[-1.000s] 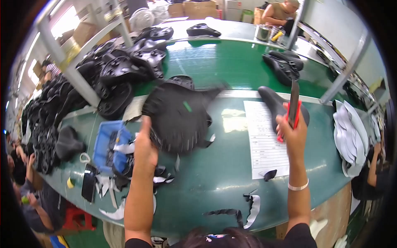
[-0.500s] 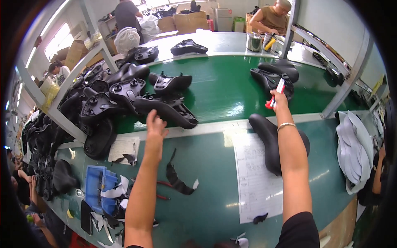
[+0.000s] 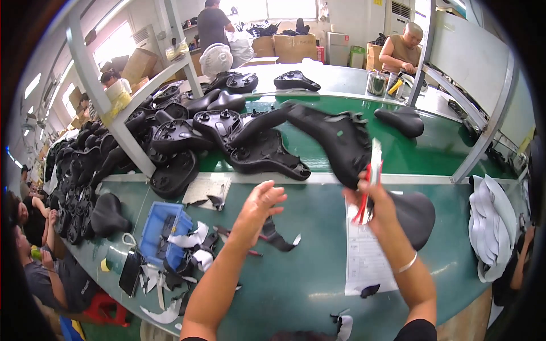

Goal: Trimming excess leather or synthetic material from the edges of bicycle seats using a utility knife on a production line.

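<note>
My right hand (image 3: 378, 207) is closed round a red-and-white utility knife (image 3: 375, 165), its pale end pointing up and away. The same hand also grips the near end of a black bicycle saddle (image 3: 335, 136), which hangs tilted above the bench, blurred by motion, its underside partly showing. My left hand (image 3: 261, 207) is raised over the bench with fingers apart, holding nothing. Below that hand lies a black trimmed strip (image 3: 278, 236) beside red-handled pliers (image 3: 222, 230). Another black saddle (image 3: 412, 219) rests on a printed sheet (image 3: 367, 261), partly hidden by my right arm.
A heap of black saddles (image 3: 176, 136) fills the left and reaches onto the green surface (image 3: 318, 162). A blue bin (image 3: 165, 227) stands among scraps at left. White curved pieces (image 3: 492, 227) are stacked at right. Metal posts (image 3: 486, 128) frame the bench; other people work around it.
My right hand has drawn a saddle from the far right pair toward me, leaving one there. My left hand has come back nearer, away from the heap. The view has shifted.
</note>
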{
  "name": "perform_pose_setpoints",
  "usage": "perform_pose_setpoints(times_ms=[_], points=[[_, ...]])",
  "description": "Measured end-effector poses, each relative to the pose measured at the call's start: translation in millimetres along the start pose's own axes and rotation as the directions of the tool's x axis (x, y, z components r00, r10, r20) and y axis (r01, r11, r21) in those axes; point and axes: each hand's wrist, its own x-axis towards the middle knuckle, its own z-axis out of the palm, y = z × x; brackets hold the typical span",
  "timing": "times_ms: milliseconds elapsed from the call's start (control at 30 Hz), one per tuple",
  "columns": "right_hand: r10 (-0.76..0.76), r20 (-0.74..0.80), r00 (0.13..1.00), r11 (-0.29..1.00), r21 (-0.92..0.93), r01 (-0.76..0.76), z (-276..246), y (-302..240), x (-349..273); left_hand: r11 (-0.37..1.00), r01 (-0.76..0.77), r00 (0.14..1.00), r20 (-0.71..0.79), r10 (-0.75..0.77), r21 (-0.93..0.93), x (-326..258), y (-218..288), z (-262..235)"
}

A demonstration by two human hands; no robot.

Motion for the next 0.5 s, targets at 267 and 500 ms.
perform_pose_setpoints(times_ms=[267,500], points=[[0.516,0.337,0.787,0.718,-0.671,-0.184,52,69,-186,0.926,0.041,0.984,-0.145,-0.102,-0.376,-91,-21,-36],[-0.138,0.485,0.863,0.345,-0.794,0.501,11,62,-181,0.963,0.27,0.961,-0.069,-0.269,0.013,-149,13,-79]])
